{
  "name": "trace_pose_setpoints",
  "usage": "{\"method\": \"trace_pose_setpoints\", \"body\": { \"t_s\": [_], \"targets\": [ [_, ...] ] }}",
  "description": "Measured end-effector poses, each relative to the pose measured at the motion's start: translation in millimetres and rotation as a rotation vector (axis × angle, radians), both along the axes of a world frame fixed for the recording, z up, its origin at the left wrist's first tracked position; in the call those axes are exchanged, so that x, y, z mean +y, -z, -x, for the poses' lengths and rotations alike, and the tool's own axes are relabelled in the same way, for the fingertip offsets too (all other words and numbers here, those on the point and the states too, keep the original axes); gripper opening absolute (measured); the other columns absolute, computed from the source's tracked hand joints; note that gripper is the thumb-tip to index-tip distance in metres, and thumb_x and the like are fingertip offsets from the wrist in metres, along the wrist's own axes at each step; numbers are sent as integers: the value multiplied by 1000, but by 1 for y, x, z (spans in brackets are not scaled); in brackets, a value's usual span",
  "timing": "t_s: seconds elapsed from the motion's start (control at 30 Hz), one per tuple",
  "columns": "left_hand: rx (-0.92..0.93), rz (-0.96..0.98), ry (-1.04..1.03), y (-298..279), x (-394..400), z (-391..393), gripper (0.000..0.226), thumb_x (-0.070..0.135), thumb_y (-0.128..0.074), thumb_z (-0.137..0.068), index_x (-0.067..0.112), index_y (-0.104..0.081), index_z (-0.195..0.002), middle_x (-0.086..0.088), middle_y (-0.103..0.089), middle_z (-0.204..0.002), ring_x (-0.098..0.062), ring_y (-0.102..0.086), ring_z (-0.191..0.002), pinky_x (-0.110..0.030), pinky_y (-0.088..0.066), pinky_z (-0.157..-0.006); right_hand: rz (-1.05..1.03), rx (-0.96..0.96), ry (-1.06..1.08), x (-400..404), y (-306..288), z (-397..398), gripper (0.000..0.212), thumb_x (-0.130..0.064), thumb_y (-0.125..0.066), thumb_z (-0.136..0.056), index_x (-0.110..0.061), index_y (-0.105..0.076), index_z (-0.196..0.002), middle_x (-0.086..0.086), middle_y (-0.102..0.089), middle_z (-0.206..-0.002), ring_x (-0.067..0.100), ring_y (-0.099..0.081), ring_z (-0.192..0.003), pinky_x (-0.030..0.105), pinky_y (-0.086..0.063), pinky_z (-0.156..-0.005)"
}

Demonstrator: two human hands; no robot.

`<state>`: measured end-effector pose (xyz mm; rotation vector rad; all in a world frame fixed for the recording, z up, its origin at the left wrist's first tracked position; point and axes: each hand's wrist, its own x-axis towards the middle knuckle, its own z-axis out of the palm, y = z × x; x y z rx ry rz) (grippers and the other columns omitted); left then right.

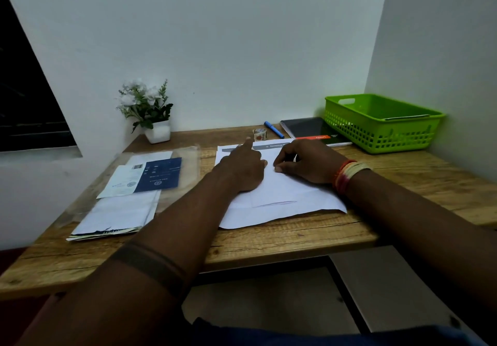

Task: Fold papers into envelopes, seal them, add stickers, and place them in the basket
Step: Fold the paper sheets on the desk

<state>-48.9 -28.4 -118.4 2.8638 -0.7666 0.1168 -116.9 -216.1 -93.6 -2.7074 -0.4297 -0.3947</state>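
A stack of white paper sheets (282, 206) lies in the middle of the wooden desk (295, 235), with a smaller folded white piece (279, 192) on top. My left hand (242, 168) rests on the paper with its index finger stretched forward and the other fingers curled. My right hand (304, 162) presses down on the folded piece with bent fingers. A small roll of stickers (259, 133) stands just beyond the sheets. The green plastic basket (382, 123) sits at the back right corner and holds a flat white piece.
A blue marker (273, 129) and a dark notebook (314, 130) lie behind the sheets. To the left are a clear plastic sleeve, a blue booklet (158, 175) and white envelopes (118, 216). A white flower pot (157, 130) stands at the back left by the wall.
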Motion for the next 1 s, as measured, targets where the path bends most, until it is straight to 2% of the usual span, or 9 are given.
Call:
{"method": "trace_pose_setpoints", "body": {
  "t_s": [0.13, 0.23, 0.3, 0.43, 0.5, 0.7, 1.0],
  "targets": [
    [2, 14, -7, -1, 0, 2, 46, 42, -35, -105, 15, -58, -134, -9, -4, -170, -30, -23, -153, -49, -31, -119, -3, 8, 2, 1, 0, 2, 11, -37, -72, -86, -30, -76, -95, -17, -68, -87, 1, -59, -82, 21, -45, -72],
    [26, 9, 29, -5, -1, 9, 47, 36, -32, -109, 21, -43, -152, -9, -22, -167, -26, -26, -152, -42, -25, -122, -13, 10, 15, 1, 0, 3, 11, -39, -72, -86, -30, -75, -92, -14, -69, -89, 3, -60, -83, 25, -48, -75],
    [27, 22, 42, -5, -2, 11, 48, 36, -31, -109, 27, -37, -155, -4, -32, -164, -23, -28, -151, -39, -23, -123, -37, 4, 47, 1, 1, 1, 14, -42, -71, -86, -29, -74, -90, -11, -70, -89, 7, -61, -84, 27, -48, -73],
    [42, 10, 45, -4, 0, 9, 47, 37, -31, -109, 32, -36, -155, -1, -32, -164, -22, -29, -151, -41, -24, -123, -72, -10, 157, 3, 2, -4, 22, -47, -73, -82, -26, -71, -86, -11, -64, -78, 5, -57, -75, 22, -38, -59],
    [41, -1, 54, -5, -1, 9, 48, 36, -30, -109, 31, -34, -156, -1, -31, -164, -21, -27, -152, -42, -24, -123, -85, -4, 197, 4, 2, -6, 25, -49, -76, -80, -25, -70, -85, -14, -60, -76, 4, -55, -72, 22, -36, -58],
    [31, -1, 53, -3, -2, 7, 48, 36, -30, -108, 28, -36, -156, -1, -33, -164, -21, -28, -151, -42, -24, -123, -94, 89, 175, 1, -2, 3, 33, -50, -79, -75, -32, -66, -99, -6, -63, -89, 9, -60, -80, 25, -42, -66],
    [32, 11, 42, -2, -3, 5, 48, 36, -31, -108, 27, -37, -155, -3, -33, -163, -23, -31, -150, -41, -25, -123, -67, 192, 107, 5, -9, 49, 42, -48, -77, -79, -37, -57, -114, -6, -61, -92, 11, -58, -85, 26, -46, -77]
  ]
}}
